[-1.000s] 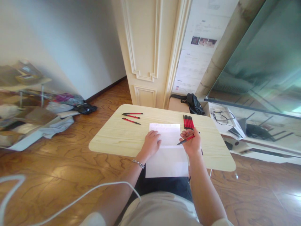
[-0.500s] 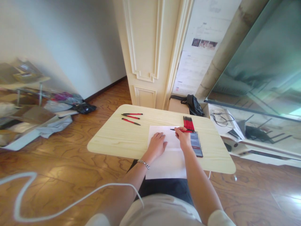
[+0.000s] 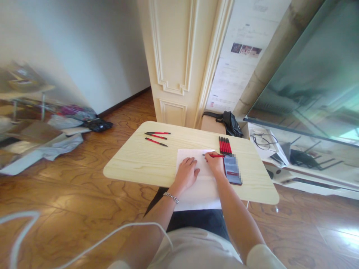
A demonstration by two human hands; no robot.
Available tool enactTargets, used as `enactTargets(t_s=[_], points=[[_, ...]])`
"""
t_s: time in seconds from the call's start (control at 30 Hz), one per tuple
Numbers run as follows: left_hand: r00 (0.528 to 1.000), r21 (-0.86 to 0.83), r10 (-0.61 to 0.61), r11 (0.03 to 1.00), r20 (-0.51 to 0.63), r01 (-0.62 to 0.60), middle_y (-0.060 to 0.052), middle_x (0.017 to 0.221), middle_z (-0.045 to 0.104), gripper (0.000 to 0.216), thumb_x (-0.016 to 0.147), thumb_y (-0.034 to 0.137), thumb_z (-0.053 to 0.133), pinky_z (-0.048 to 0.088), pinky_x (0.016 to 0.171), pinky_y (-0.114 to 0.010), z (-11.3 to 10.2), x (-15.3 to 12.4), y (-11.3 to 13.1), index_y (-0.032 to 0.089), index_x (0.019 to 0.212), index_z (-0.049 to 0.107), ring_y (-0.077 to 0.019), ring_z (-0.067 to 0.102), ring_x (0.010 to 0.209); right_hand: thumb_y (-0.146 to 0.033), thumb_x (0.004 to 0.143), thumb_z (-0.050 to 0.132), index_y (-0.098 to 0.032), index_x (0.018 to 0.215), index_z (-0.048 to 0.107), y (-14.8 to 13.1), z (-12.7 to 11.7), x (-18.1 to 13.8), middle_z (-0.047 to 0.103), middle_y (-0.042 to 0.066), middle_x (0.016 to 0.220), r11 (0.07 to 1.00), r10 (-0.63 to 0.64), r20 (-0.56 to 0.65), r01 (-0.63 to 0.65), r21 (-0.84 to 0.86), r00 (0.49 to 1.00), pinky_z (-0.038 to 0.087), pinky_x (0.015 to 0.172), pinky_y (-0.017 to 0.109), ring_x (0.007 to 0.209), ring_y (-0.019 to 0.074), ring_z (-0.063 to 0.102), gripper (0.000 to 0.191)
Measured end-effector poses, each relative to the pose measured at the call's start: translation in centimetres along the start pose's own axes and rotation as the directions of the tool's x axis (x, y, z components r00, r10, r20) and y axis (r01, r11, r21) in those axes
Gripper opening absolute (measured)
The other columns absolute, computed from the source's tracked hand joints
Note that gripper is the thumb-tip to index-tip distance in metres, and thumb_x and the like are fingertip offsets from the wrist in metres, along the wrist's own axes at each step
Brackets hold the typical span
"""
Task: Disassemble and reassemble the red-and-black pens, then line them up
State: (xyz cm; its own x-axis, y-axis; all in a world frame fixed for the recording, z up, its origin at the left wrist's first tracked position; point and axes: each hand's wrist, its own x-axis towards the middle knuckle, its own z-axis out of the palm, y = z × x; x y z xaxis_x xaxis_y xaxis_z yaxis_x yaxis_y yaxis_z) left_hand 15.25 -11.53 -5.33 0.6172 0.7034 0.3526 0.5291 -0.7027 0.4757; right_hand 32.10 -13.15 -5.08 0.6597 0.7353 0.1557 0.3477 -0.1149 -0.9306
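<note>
A white sheet of paper (image 3: 200, 192) lies at the near edge of the pale wooden table (image 3: 131, 160), its lower end hanging over. My left hand (image 3: 187, 171) rests flat on it with the fingers stretched out. Over the paper's upper right part, my right hand (image 3: 214, 163) pinches a red and black pen (image 3: 220, 155), dark tip pointing left. Beside that hand lies a phone (image 3: 232, 171) with a lit, partly blurred screen. A row of several red and black pens (image 3: 224, 145) sits just beyond it. Three more such pens (image 3: 156, 139) lie at the far left.
A white cable (image 3: 129, 225) runs across the lower left, near my left arm. Beyond the table stand a cream panelled door (image 3: 171, 45) and a black bag (image 3: 231, 125). At the right is a white cabinet (image 3: 308, 183); clutter fills the left floor.
My right hand has shifted slightly left over the paper with the pen, uncovering more of the phone. My left hand stays in place on the sheet.
</note>
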Motion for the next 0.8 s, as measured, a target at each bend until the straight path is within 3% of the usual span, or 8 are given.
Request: enactTargets(t_s=[0.37, 0.67, 0.8], points=[[1.000, -0.038, -0.005, 0.999, -0.009, 0.004, -0.013, 0.131, 0.053, 0.036, 0.086, 0.028, 0.055, 0.033, 0.103, -0.046, 0.0, 0.0, 0.0, 0.017, 0.119, 0.057, -0.0304, 0.041, 0.124, -0.030, 0.066, 0.054, -0.017, 0.065, 0.062, -1.2, 0.0, -0.3, 0.064, 0.002, 0.060, 0.998, 0.010, 0.029, -0.008, -0.068, 1.000, 0.038, 0.054, 0.025, 0.058, 0.0159, 0.056, 0.016], [1.000, -0.019, -0.005, 1.000, 0.001, 0.005, -0.013, 0.131, 0.053, 0.036, 0.086, 0.028, 0.055, 0.033, 0.102, -0.046, 0.0, 0.1, 0.0, 0.017, 0.119, 0.058, -0.0303, 0.041, 0.124, -0.026, 0.064, 0.054, -0.016, 0.062, 0.062, -0.4, 0.3, 0.3, 0.062, 0.002, 0.058, 0.995, 0.032, 0.016, -0.031, -0.100, 0.999, 0.036, 0.051, 0.025, 0.056, 0.0159, 0.054, 0.013], [1.000, -0.004, -0.002, 1.000, -0.004, 0.002, -0.014, 0.131, 0.053, 0.035, 0.086, 0.028, 0.056, 0.033, 0.102, -0.046, 0.0, 0.1, 0.0, 0.017, 0.119, 0.058, -0.0304, 0.041, 0.124, -0.028, 0.063, 0.058, -0.017, 0.061, 0.062, -0.2, 0.3, 0.4, 0.060, 0.001, 0.056, 0.999, 0.037, 0.017, -0.037, -0.016, 0.999, 0.036, 0.050, 0.024, 0.055, 0.0145, 0.053, 0.012]])
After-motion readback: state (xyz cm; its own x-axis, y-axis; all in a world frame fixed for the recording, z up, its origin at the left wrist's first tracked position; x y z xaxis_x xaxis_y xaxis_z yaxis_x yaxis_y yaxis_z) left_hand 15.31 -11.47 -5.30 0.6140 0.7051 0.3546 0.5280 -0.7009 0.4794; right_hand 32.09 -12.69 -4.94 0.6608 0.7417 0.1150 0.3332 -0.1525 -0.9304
